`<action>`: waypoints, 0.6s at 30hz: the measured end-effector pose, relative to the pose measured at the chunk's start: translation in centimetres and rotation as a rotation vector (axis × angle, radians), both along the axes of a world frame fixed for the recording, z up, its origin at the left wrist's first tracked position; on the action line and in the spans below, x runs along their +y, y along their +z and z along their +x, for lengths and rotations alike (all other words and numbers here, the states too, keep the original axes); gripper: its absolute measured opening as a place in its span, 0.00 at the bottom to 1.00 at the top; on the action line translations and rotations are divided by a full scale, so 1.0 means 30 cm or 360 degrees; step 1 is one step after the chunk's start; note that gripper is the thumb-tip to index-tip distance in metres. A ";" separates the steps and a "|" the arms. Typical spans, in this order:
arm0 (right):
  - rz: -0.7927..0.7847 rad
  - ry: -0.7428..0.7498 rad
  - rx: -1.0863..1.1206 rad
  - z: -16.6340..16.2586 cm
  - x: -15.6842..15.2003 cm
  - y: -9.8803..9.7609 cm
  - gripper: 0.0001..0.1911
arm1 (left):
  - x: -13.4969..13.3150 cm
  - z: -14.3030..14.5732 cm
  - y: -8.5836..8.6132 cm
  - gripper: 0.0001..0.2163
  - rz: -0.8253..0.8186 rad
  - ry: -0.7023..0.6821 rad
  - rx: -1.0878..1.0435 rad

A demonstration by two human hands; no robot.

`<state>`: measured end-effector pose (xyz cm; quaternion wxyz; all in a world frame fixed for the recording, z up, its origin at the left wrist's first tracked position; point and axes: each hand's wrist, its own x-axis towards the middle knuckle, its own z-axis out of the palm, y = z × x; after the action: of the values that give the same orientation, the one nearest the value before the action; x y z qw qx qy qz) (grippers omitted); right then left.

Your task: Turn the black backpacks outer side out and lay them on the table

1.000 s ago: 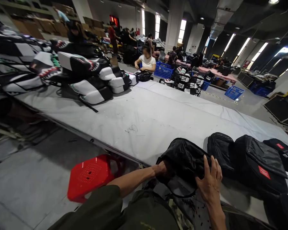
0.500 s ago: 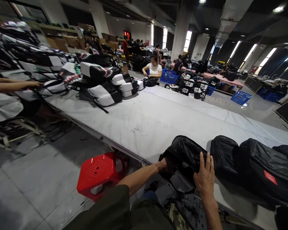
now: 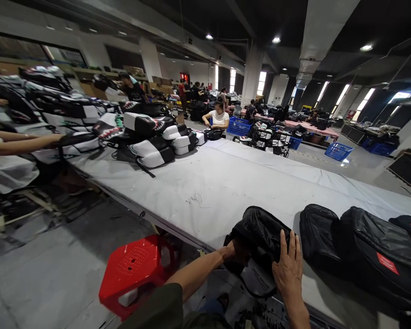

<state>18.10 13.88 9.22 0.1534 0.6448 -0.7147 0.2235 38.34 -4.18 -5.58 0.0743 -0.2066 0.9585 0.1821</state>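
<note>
A black backpack [image 3: 263, 230] sits at the near edge of the white-covered table [image 3: 222, 183], its opening turned toward me and a strap hanging below. My left hand [image 3: 239, 250] reaches into the opening from the left, with its fingers hidden in the dark inside. Against the bag's right side lies my right hand [image 3: 289, 262], open, its fingers stretched out and pointing away from me. Right of that hand stands a smaller black bag [image 3: 318, 235]. Beside it is a larger black backpack [image 3: 380, 251] with a red label.
Black-and-white bags [image 3: 154, 153] are heaped at the table's far left, where a person's arm [image 3: 30, 145] reaches in. A red stool [image 3: 137, 274] stands by the near edge. Another person [image 3: 219, 118] sits at the far end, near blue baskets [image 3: 239, 127].
The whole view has tilted up, so things sit lower in the picture. Both hands stay at the backpack, whose opening looks narrower. At the left, the other person's arm has shifted slightly.
</note>
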 end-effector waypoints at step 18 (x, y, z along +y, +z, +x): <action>0.0013 -0.0034 -0.0024 0.015 0.008 -0.009 0.62 | 0.022 0.007 0.053 0.29 0.0017 0.0048 0.0011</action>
<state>18.54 14.12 8.94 0.1478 0.6360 -0.7236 0.2237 38.54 -3.53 -3.99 0.0694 -0.2199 0.9545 0.1889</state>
